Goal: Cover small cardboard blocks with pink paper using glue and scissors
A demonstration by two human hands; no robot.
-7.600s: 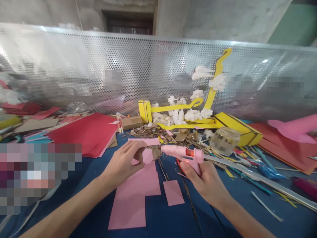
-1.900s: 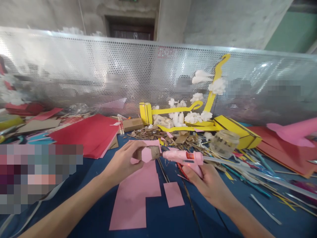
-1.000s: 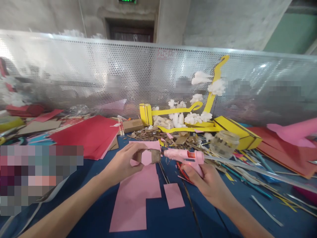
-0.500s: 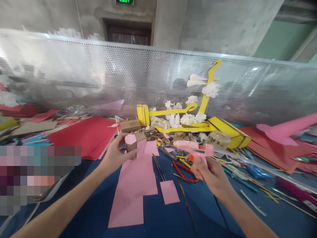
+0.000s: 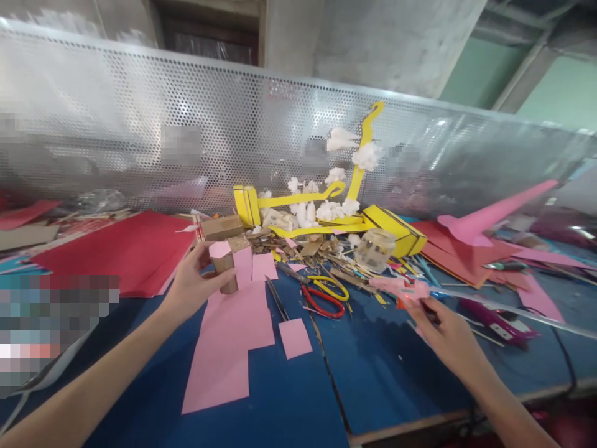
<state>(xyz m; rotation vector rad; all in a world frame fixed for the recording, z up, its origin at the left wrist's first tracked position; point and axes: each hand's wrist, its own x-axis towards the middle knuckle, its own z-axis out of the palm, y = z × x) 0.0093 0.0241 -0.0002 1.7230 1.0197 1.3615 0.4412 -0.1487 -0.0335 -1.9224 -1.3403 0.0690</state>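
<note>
My left hand grips a small cardboard box by its sides, fingers behind and thumb in front. Pink paper covers parts of the box. It is held over the far end of a pink paper sheet on the blue table. Off to the right, my right hand is closed round a pink hot glue gun, its nozzle pointing left. A long clear glue stick sticks out behind it. A small pink paper rectangle lies between the hands, touching a thin dark pointed tool.
Red-handled scissors lie mid-table near a yellow handle. Behind them are cardboard scraps, a clear jar and a yellow model with white puffs. Red sheets lie left, a pink paper cone right. A perforated metal panel stands behind.
My right hand has carried the glue gun rightward, away from the box and clear of the scissors. My left hand keeps its hold on the box. The view has turned right and slightly down.
</note>
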